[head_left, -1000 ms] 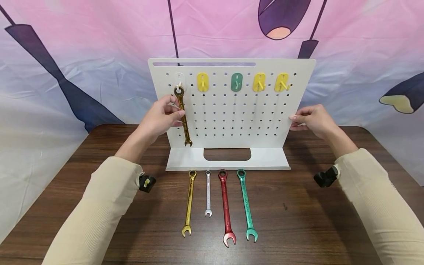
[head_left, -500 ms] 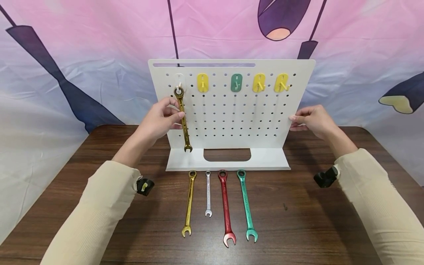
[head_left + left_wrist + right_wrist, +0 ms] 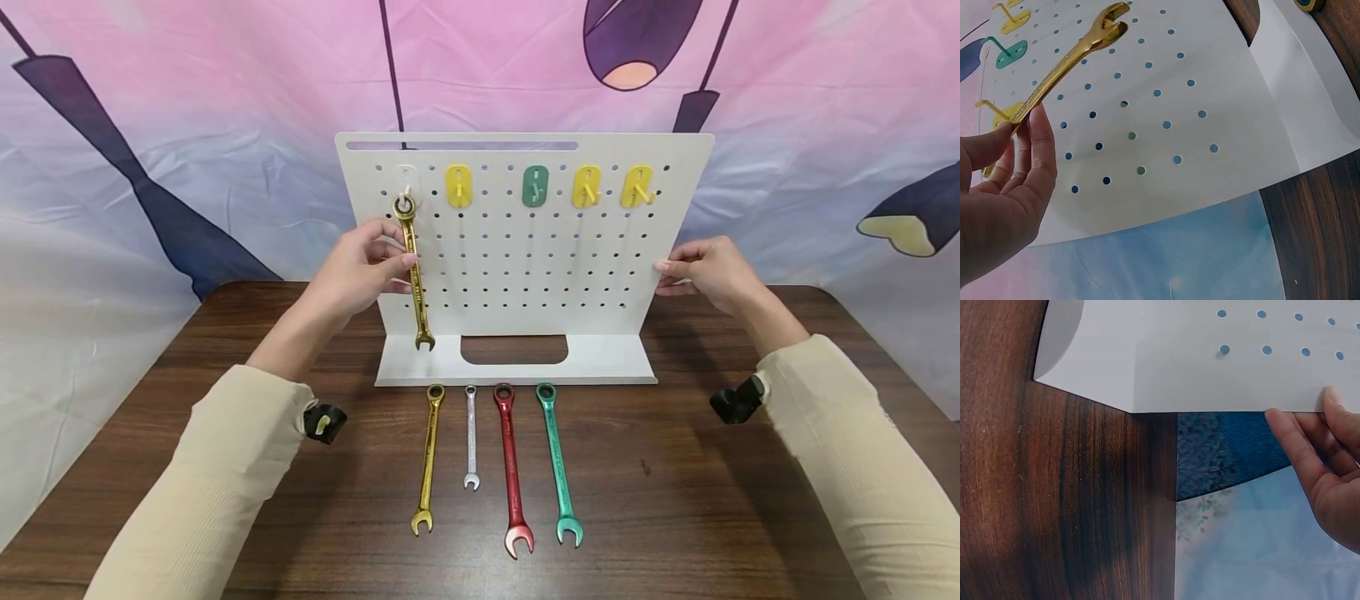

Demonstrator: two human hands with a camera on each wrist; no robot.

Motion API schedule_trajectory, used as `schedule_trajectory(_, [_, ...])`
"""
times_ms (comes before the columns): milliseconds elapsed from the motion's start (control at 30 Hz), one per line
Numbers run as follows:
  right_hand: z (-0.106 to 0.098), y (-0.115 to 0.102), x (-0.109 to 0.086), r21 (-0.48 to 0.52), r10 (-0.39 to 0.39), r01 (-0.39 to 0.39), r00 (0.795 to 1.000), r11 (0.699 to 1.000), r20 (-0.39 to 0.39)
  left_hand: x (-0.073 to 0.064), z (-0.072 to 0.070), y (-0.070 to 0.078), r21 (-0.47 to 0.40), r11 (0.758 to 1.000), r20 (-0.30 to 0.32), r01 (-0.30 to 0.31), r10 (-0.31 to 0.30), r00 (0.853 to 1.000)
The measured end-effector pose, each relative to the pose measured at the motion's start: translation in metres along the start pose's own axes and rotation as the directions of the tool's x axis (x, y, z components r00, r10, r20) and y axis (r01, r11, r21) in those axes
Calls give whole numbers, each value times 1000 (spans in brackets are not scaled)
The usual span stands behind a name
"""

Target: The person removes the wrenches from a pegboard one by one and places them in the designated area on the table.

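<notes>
My left hand [image 3: 363, 262] pinches a dark gold combination wrench [image 3: 416, 283] between thumb and fingers; its open end [image 3: 1110, 28] points toward the pegboard's base in the left wrist view. The wrench's ring end is at the white hook [image 3: 407, 182] at the board's upper left. White shows inside the ring, but how far the ring sits on the hook I cannot tell. On the opposite side, my right hand [image 3: 712, 271] grips the right edge of the white pegboard [image 3: 525, 321], thumb in front and fingers behind, also seen in the right wrist view around the edge.
Yellow hooks [image 3: 459, 186] and a green hook [image 3: 536, 186] line the board's top. Before its base, on the brown table [image 3: 637, 517], lie a gold wrench [image 3: 429, 462], a small silver wrench [image 3: 471, 437], a red wrench [image 3: 512, 467] and a green wrench [image 3: 558, 467]. A patterned cloth hangs behind.
The held wrench's open end has dropped lower, while its ring end stays near the white hook. My left hand has shifted very slightly left. The right hand and pegboard look the same.
</notes>
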State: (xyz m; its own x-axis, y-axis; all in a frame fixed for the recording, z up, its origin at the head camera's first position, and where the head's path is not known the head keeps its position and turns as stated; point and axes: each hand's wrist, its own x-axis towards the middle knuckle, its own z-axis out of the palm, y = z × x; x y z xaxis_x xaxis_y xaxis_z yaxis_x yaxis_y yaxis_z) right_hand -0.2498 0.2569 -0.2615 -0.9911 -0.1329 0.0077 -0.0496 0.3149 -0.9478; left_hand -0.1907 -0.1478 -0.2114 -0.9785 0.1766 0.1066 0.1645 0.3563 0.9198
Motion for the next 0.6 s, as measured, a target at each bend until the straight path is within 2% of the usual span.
schedule_trajectory(300, [1,1,1,10,-1,1,1000,1000,-11,0,1,5,-2,1000,-19,19,-19,1000])
schedule_trajectory(600, [1,1,1,-7,-2,1,1000,1000,-14,-3,0,9,9,1000,-29,9,-9,1000])
